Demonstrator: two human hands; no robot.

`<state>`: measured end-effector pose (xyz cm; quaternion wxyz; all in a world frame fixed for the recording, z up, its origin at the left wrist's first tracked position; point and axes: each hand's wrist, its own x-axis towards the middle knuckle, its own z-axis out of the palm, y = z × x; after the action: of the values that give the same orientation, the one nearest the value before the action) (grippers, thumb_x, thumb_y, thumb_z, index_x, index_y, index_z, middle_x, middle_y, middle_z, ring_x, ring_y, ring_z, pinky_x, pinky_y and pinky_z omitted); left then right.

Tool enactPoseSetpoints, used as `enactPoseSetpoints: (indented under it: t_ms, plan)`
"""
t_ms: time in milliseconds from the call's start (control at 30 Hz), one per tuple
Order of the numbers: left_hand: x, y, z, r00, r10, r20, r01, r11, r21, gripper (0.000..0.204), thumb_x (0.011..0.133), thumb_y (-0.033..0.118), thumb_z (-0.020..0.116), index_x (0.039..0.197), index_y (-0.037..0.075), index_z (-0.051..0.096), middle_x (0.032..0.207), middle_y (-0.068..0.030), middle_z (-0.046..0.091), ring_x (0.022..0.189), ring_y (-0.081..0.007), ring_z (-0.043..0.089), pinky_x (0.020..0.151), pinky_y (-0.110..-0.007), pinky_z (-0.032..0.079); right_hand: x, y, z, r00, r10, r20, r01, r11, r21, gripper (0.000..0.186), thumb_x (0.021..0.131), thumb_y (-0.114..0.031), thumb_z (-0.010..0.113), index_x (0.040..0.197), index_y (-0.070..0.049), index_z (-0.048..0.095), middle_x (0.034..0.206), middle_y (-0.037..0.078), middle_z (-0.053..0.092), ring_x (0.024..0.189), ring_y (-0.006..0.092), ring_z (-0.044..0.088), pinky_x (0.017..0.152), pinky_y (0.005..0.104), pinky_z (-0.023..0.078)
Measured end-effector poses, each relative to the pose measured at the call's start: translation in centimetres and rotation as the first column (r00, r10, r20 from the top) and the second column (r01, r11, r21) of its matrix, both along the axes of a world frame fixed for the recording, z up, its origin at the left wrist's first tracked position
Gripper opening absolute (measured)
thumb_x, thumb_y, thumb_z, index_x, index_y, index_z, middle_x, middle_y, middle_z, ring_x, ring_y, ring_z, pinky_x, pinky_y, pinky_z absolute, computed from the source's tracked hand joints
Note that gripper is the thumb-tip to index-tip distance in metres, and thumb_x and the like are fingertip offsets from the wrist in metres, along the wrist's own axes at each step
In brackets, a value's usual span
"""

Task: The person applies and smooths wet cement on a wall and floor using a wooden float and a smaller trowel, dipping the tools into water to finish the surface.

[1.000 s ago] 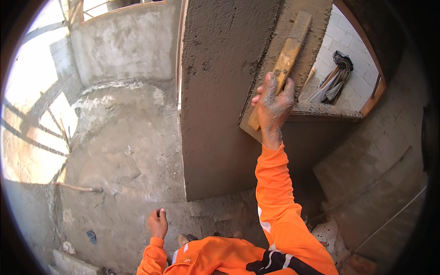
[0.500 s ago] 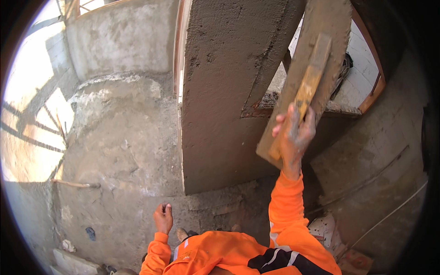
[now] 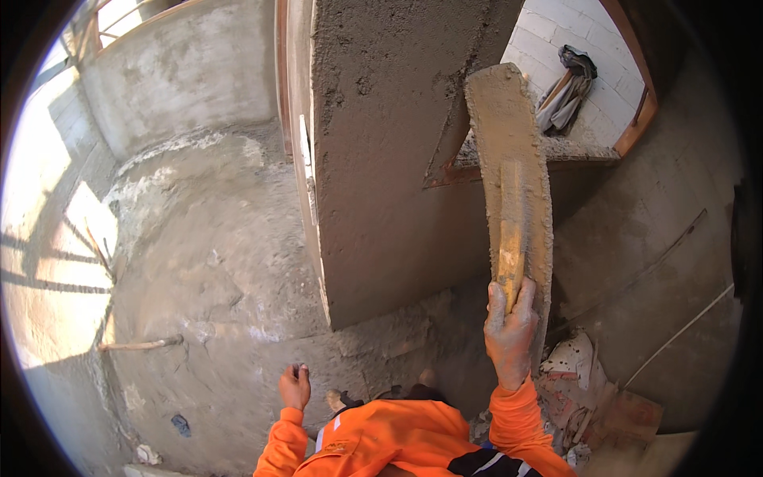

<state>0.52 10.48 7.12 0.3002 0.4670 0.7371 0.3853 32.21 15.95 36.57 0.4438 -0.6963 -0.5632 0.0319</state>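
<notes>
My right hand [image 3: 513, 334] is wrapped round the lower end of the yellow-brown wooden handle of a long plastering float [image 3: 531, 215]. Mortar crusts the board, which stands nearly upright in front of the window opening's left side. To its left is a freshly plastered wall [image 3: 389, 207], grey-brown and damp, with rough pitted patches higher up. I cannot make out whether the board touches it. Low in the middle, away from the wall, hangs my left hand [image 3: 295, 385], its fingers curled in and nothing visible in them.
A dark cloth bundle [image 3: 568, 91] hangs on the white block wall beyond the window opening. A stick [image 3: 141, 343] lies on the rough floor at left. Mortar-spattered sacks [image 3: 572, 374] and a board sit at lower right. The plastered wall ends at a vertical edge [image 3: 308, 175].
The float has come down and turned more upright, lower in front of the window opening. My right hand has dropped with it. The cloth bundle now shows more fully.
</notes>
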Motion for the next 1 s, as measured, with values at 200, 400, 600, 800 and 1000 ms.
enactPoseSetpoints:
  t_ms: [200, 400, 600, 800, 1000]
  plan:
    - [-2.8, 2.5, 0.3, 0.998, -0.064, 0.018, 0.063, 0.997, 0.046, 0.023, 0.085, 0.019, 0.059, 0.084, -0.004, 0.062, 0.071, -0.0156, 0.063, 0.064, -0.0209, 0.060, 0.063, -0.032, 0.047, -1.3, -4.7, -0.9, 0.999, -0.032, -0.016, 0.029, 0.985, -0.172, 0.027, 0.091, -0.020, 0.055, 0.108, -0.001, 0.045, 0.074, 0.020, 0.059, 0.062, 0.0331, 0.063, 0.052, 0.0370, 0.046]
    - [-4.5, 3.2, -0.2, 0.989, -0.145, -0.023, 0.146, 0.988, 0.042, 0.021, 0.084, 0.020, 0.060, 0.082, -0.001, 0.062, 0.070, -0.0166, 0.063, 0.063, -0.0272, 0.061, 0.062, -0.035, 0.047, -2.8, -2.7, 3.0, 0.999, -0.002, 0.049, 0.001, 1.000, 0.026, 0.025, 0.092, -0.018, 0.054, 0.108, -0.001, 0.045, 0.073, 0.019, 0.058, 0.062, 0.0306, 0.062, 0.053, 0.0363, 0.046]
    - [-4.2, 2.2, -0.4, 0.992, -0.129, -0.016, 0.129, 0.991, 0.025, 0.021, 0.084, 0.021, 0.059, 0.082, 0.000, 0.063, 0.072, -0.0182, 0.063, 0.066, -0.0301, 0.063, 0.063, -0.036, 0.048, -3.1, -2.1, 2.1, 0.998, -0.047, 0.047, 0.047, 0.999, -0.008, 0.025, 0.092, -0.018, 0.053, 0.107, 0.000, 0.044, 0.072, 0.023, 0.059, 0.065, 0.0377, 0.062, 0.053, 0.0393, 0.046]
    - [-4.7, 0.8, -1.8, 0.981, -0.189, -0.032, 0.187, 0.981, -0.053, 0.022, 0.083, 0.022, 0.059, 0.084, 0.000, 0.064, 0.074, -0.0197, 0.063, 0.068, -0.0314, 0.063, 0.065, -0.037, 0.048, -2.5, -4.2, -1.0, 0.995, -0.037, 0.095, 0.054, 0.983, -0.178, 0.026, 0.092, -0.018, 0.053, 0.108, 0.000, 0.044, 0.073, 0.026, 0.059, 0.068, 0.0429, 0.060, 0.050, 0.0438, 0.044]
    - [-4.9, 2.5, -0.5, 0.978, -0.205, -0.037, 0.204, 0.978, -0.039, 0.022, 0.084, 0.022, 0.059, 0.086, 0.000, 0.064, 0.075, -0.0189, 0.065, 0.069, -0.0300, 0.064, 0.066, -0.036, 0.049, -3.0, -4.7, 0.1, 0.997, 0.013, 0.080, -0.012, 1.000, -0.018, 0.029, 0.091, -0.018, 0.054, 0.109, 0.001, 0.043, 0.072, 0.025, 0.059, 0.068, 0.0419, 0.061, 0.050, 0.0428, 0.045]
